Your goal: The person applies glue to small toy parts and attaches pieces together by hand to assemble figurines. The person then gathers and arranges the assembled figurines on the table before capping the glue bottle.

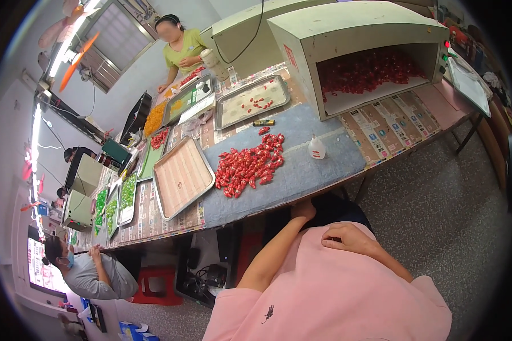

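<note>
Both of my hands are down at my lap, off the table. My left hand (304,210) lies just below the table's front edge, on dark trousers. Its fingers are mostly hidden. My right hand (346,236) rests on my pink shirt, fingers loosely bent and the thumb a little apart, with nothing seen in it. On the blue cloth (301,190) in front of me lies a heap of small shiny red pieces (250,165). A white squeeze bottle (317,148) stands right of the heap. A small dark cylinder (263,123) lies behind it.
A metal tray (183,177) with a pinkish bottom sits left of the heap; another tray (253,102) holds scattered red pieces. An open-fronted pale box machine (352,34) contains many red pieces. Green pieces (128,190) fill trays further left. Two people sit across and to the left.
</note>
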`<act>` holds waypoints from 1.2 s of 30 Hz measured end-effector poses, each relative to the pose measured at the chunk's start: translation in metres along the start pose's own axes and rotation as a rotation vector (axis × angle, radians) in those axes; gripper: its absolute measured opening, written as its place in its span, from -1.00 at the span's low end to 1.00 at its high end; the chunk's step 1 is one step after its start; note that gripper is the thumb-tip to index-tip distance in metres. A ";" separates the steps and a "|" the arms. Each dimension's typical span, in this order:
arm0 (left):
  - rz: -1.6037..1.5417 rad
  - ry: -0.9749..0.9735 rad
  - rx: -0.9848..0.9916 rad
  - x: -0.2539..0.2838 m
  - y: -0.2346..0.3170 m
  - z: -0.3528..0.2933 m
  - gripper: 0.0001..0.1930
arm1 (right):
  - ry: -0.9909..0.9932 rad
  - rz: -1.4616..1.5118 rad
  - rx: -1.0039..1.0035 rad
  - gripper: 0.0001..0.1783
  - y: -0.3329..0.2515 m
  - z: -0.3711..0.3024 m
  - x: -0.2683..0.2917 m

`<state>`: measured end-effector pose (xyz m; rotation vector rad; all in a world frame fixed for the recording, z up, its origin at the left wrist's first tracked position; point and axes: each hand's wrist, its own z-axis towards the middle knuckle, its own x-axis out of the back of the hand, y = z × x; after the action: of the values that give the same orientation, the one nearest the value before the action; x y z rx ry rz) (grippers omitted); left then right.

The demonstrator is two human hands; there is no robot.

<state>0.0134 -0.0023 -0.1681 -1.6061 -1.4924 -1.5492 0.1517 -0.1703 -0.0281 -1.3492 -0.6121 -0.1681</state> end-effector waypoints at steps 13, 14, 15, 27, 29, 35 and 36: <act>-0.342 -0.580 0.209 0.062 0.008 -0.016 -0.49 | -0.022 -0.001 0.004 -0.80 0.007 0.005 -0.005; -0.407 -0.601 0.246 0.053 0.004 -0.006 -0.50 | -0.032 -0.001 -0.001 -0.80 0.007 0.007 -0.004; -0.472 -0.622 0.283 0.045 -0.002 0.001 -0.51 | -0.042 -0.001 -0.006 -0.80 0.007 0.009 -0.003; -0.058 0.071 -0.084 -0.026 -0.025 0.022 -0.59 | -0.038 0.006 -0.036 -0.81 0.018 0.015 -0.003; -0.068 0.208 -0.065 -0.032 -0.026 0.028 -0.58 | -0.047 0.003 -0.043 -0.81 0.013 0.018 -0.002; -0.185 0.129 -0.110 -0.015 -0.030 0.018 -0.57 | -0.024 0.025 -0.043 -0.81 0.014 0.012 0.000; -0.040 0.079 -0.193 -0.013 -0.036 0.015 -0.58 | -0.038 0.035 -0.059 -0.81 0.014 0.012 0.002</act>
<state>-0.0092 0.0168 -0.1963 -1.6060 -1.3767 -1.8056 0.1562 -0.1550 -0.0381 -1.4221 -0.6188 -0.1328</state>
